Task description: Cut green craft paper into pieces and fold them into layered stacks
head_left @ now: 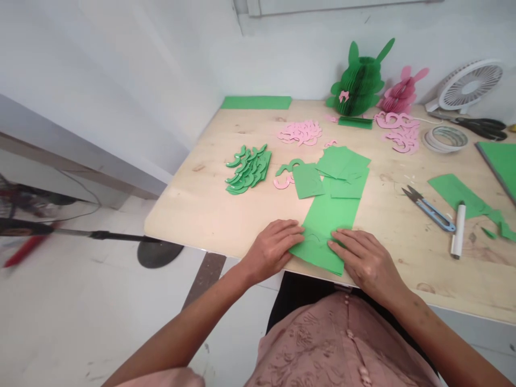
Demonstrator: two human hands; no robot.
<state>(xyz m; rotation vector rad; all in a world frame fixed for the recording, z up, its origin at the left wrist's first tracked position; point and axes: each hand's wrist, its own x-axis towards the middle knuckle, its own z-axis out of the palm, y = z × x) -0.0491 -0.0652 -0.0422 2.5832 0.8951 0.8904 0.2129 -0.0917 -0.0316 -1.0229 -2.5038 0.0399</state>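
At the table's front edge, a small stack of green paper (318,253) with a faint curved line drawn on it lies over a longer green sheet (334,212). My left hand (271,248) grips its left side, fingertips on top and thumb mostly hidden. On the opposite side my right hand (366,259) holds the paper, its fingers bent over the edge. Just beyond are loose green paper pieces (308,180). Green curved cutouts (249,167) lie in a pile to the left, with pink cutouts (300,132) behind.
To the right lie blue-handled thread snips (433,210), a white marker (458,231) and green scraps (459,196). Tape rolls (445,138), black scissors (479,126) and a white fan (470,86) are farther back. A green honeycomb paper figure (358,86) and a pink one (401,92) stand by the wall.
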